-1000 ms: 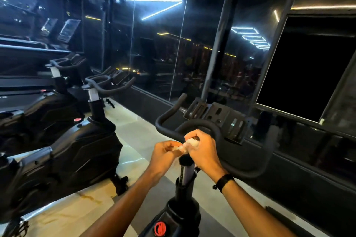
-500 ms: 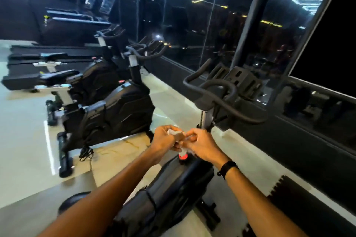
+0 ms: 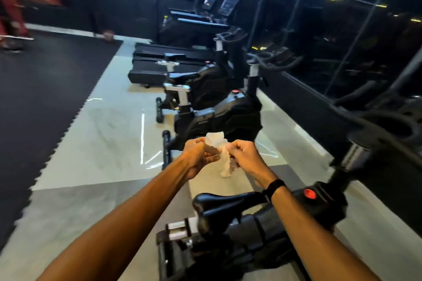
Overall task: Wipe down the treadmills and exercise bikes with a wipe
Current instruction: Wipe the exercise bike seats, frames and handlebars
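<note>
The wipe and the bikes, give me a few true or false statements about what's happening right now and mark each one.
1. Both hands hold the white wipe. True: the left hand and right hand each pinch it.
2. The wipe is pressed on the saddle. False: it is held in the air above the floor, apart from the saddle.
3. A black band sits on the right wrist. True.
4. The nearest bike's knob is green. False: it is red.
</note>
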